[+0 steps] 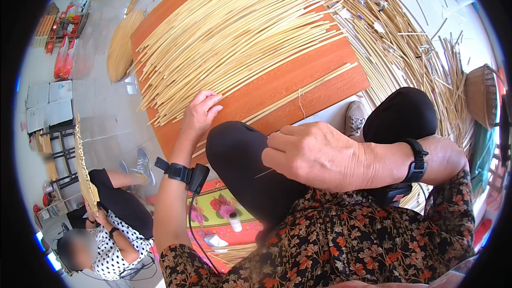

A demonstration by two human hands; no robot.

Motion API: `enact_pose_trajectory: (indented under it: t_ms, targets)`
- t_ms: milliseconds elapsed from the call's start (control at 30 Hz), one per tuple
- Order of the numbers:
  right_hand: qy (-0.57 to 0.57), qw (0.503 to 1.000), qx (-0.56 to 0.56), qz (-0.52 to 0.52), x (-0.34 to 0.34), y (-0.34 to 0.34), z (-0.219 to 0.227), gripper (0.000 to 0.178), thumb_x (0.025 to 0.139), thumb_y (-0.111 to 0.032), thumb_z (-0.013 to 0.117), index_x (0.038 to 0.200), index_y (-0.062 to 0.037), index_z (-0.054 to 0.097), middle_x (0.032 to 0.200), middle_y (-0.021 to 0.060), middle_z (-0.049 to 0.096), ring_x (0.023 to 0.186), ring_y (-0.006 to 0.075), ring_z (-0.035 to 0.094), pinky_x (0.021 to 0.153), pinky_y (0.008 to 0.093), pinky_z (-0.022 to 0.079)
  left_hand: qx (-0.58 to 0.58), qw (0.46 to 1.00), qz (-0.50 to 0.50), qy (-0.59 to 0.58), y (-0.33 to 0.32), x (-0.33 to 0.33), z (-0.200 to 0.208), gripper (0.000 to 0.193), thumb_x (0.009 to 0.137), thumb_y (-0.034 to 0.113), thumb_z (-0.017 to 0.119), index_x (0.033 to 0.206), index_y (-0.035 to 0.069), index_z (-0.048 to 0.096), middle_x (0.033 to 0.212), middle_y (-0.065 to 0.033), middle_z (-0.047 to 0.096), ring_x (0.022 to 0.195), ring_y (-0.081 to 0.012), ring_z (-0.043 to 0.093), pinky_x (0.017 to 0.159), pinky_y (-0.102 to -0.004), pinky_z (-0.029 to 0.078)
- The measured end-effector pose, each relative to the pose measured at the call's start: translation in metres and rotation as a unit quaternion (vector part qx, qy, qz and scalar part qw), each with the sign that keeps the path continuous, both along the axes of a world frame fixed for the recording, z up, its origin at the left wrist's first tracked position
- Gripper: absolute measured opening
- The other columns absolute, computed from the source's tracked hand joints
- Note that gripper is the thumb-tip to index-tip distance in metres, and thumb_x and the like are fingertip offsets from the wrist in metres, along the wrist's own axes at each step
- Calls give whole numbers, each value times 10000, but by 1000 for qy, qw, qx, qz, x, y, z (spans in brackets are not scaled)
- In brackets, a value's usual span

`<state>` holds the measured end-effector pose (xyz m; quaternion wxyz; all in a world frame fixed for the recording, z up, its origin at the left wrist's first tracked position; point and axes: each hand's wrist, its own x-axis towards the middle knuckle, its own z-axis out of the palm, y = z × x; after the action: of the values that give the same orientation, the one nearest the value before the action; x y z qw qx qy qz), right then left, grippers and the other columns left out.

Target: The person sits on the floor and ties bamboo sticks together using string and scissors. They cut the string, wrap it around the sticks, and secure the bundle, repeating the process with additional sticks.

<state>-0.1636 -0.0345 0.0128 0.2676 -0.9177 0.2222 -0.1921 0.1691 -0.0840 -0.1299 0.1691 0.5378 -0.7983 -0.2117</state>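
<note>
Towards nine o'clock, another person (120, 248) holds a stiff, pale panel (86, 168) upright, perhaps to look at it. Nearer the centre, the left hand (198, 113) is at the edge of the straw-coloured stalks (229, 37), its thumb close to the forefinger; I cannot tell if the fingers pinch something. At eleven o'clock these stalks lie nearly parallel on the orange-brown, smooth surface (261, 93), probably for easy taking. At four o'clock, the right hand (314, 154) has fingers folded together on a fine, pale strand (264, 173), seemingly to control it.
</note>
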Motion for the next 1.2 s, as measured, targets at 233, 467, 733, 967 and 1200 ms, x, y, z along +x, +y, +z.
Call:
enact_pose_trajectory:
  t_ms: [233, 467, 733, 967, 1200]
  targets:
    - [-11, 1000, -5, -22, -2, -6, -2, 129, 725, -96, 677, 823, -26, 630, 786, 74, 608, 768, 224, 683, 603, 342, 581, 4, 998, -44, -42, -14, 4, -11, 168, 831, 116, 779, 989, 72, 739, 1007, -61, 647, 827, -261, 672, 721, -368, 547]
    - [-24, 999, 5, -22, 3, -4, -5, 119, 723, -97, 675, 805, -31, 618, 777, 81, 605, 756, 232, 688, 600, 346, 579, 52, 998, 19, -23, -17, -1, -8, 228, 835, 113, 778, 1054, 82, 721, 1011, -67, 650, 793, -259, 673, 704, -372, 549]
    - [-34, 999, 7, -9, 2, -5, 3, 133, 712, -97, 671, 812, -32, 612, 784, 85, 594, 742, 234, 676, 588, 348, 569, 59, 998, 1, -34, -31, -7, -2, 185, 865, 147, 761, 1033, 77, 725, 969, -70, 678, 795, -277, 682, 712, -371, 545]
    - [-61, 998, 5, -2, 4, -3, 7, 143, 703, -84, 673, 803, -17, 596, 762, 80, 561, 700, 215, 646, 548, 333, 545, -45, 998, 15, -43, -78, -18, 3, 114, 900, 175, 734, 964, 81, 747, 955, -72, 693, 824, -298, 685, 705, -386, 544]
    - [-56, 998, -5, -16, 2, -6, 9, 139, 710, -84, 677, 803, -22, 595, 760, 75, 559, 686, 205, 643, 543, 326, 542, -1, 994, 5, -107, -113, -44, 5, 206, 863, 216, 781, 1002, 67, 744, 954, -75, 687, 802, -262, 676, 706, -379, 535]
